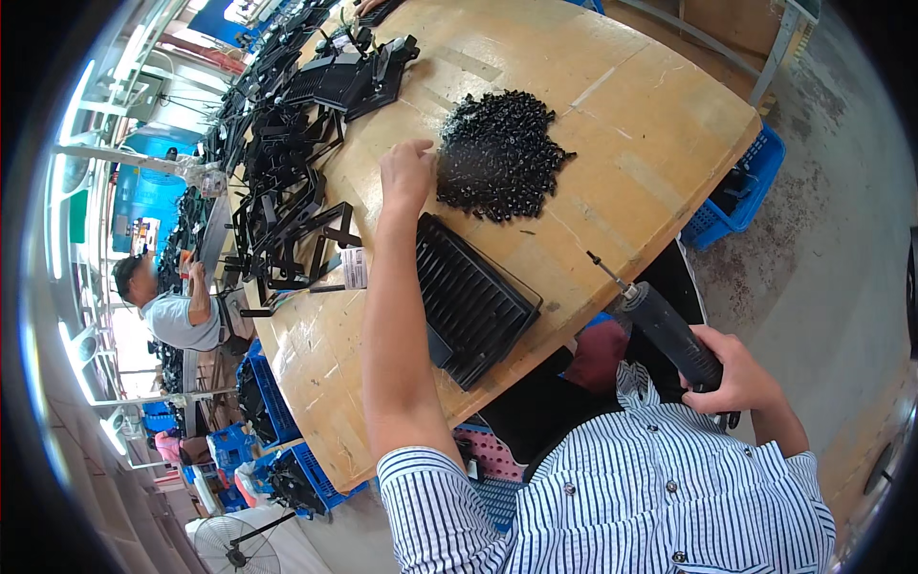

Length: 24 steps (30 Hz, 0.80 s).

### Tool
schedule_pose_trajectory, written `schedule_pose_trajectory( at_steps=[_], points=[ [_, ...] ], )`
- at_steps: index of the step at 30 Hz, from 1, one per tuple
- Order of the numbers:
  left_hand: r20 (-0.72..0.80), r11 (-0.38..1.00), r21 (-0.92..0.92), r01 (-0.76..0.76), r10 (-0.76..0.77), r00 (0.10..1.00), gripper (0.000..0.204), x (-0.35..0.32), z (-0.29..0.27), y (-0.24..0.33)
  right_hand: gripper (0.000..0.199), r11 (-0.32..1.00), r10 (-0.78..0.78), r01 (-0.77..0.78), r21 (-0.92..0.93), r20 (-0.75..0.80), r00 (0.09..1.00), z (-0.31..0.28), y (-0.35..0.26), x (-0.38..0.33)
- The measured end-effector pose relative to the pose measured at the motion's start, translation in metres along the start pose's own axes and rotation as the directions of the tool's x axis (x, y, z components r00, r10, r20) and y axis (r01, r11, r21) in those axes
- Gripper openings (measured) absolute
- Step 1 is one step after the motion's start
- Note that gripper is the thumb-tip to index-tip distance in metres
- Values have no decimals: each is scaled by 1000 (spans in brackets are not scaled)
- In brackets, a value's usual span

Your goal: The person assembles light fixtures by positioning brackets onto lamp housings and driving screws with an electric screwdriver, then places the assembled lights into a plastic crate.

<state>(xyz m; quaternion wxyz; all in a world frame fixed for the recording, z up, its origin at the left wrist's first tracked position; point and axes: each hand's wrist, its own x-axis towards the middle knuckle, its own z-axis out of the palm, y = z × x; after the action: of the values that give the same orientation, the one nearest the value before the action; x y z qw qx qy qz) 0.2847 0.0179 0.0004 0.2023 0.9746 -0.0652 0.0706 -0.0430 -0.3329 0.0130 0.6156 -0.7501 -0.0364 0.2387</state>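
Observation:
My left hand reaches over the table to the left edge of a heap of small black parts. Its fingers are bent and drawn together; whatever they may hold is too small to make out. In my right hand is a black electric screwdriver, gripped round the body. Its thin bit points up and left, out past the table's near edge. A ribbed black plastic panel lies on the table just right of my left forearm, near the front edge.
Black frames and brackets are piled along the left of the wooden table. Another ribbed panel lies farther back. A blue basket stands beyond the right edge. A person works at the left; a fan stands below.

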Motion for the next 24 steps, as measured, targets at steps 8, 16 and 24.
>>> schedule_pose_trajectory(
  at_steps=[8,16,24],
  points=[
    [-7,951,173,-256,262,965,12,6,8,2,67,999,26,-26,40,2,1000,-2,-1,6],
    [-108,933,337,-130,175,979,20,-7,-5,1,67,1000,15,-15,-9,50,999,14,-2,3],
    [-71,787,-102,-608,604,794,12,-221,-51,38,66,995,-21,42,-94,211,977,30,3,-4]
  ],
)
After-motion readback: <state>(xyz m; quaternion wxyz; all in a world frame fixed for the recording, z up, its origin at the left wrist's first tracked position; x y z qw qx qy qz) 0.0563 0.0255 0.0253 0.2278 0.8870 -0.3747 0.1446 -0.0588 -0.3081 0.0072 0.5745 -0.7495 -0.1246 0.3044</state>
